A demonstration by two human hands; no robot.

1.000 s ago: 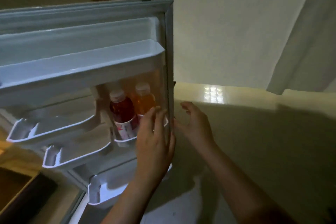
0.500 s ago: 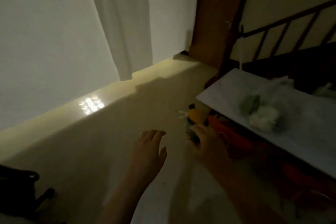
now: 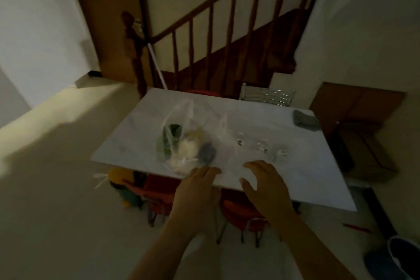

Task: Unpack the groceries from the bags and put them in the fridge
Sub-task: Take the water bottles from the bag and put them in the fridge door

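White marble-look worktop (image 3: pixel 284 177) carries a clear plastic grocery bag (image 3: pixel 184 143) near the middle of its near edge, with greens and pale lumps inside. Three small clear items (image 3: pixel 261 146), too blurred to name, lie just to its right, and a grey cloth (image 3: pixel 305 119) sits at the far right corner. Left hand (image 3: pixel 195 198) and right hand (image 3: pixel 266 191) hover over the near edge, each grip slack, spread and empty. The thin bag could slump and spill if lifted by one handle. Red stools (image 3: pixel 241 211) crowd underneath.
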